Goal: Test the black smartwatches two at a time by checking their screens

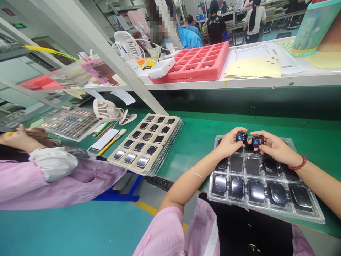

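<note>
Pinching a small square smartwatch body (242, 137) in the left hand (229, 144) and a matching one (258, 141) in the right hand (274, 147), the person holds the two side by side, just apart, above the far part of a clear plastic tray (266, 209). The fingers (239, 131) of each hand are closed on the edges of a watch body, gripping it. Both lit screens point upward and back toward the camera. The bodies look nearly square, so a long axis is hard to tell; their wider sides seem to run across the view, roughly along the green worktop (186, 160). The clear tray holds rows of dark watch screens (237, 186) and rests on the worktop. To the left lies a beige tray of more screens (144, 144), and beyond it are a co-worker's pink sleeve (61, 185) and hand (21, 138).
</note>
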A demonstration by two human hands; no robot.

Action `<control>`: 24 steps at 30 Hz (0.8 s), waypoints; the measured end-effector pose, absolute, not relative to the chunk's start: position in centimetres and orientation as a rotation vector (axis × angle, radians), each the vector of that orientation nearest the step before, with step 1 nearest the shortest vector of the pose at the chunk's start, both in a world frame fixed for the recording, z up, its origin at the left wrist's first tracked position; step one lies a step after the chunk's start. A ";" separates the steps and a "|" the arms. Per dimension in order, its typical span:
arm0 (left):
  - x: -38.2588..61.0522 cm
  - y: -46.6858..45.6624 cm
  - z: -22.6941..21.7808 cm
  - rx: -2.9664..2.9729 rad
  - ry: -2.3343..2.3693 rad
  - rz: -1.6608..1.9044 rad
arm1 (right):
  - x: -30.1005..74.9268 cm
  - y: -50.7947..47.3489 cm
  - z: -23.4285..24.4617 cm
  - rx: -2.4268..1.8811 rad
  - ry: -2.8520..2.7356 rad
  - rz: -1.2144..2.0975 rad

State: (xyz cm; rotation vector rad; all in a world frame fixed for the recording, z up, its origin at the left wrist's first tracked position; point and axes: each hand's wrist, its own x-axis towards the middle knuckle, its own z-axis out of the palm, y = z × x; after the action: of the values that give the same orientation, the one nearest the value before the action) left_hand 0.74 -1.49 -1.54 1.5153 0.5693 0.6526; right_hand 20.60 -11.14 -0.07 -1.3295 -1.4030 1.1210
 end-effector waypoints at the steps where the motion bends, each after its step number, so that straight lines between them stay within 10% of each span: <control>1: 0.7 -1.5 -1.6 1.513 0.569 0.638 | 20.7 -11.1 -0.1 -1.331 -1.400 1.135; 24: 0.8 -1.4 -1.9 1.511 0.562 0.649 | 20.5 -11.0 0.1 -1.365 -1.328 1.079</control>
State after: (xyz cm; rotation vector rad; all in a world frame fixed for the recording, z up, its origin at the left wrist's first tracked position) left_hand 0.84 -1.43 -1.91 1.5106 0.5617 0.6494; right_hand 20.46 -11.03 0.07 -1.3647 -1.3284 1.0791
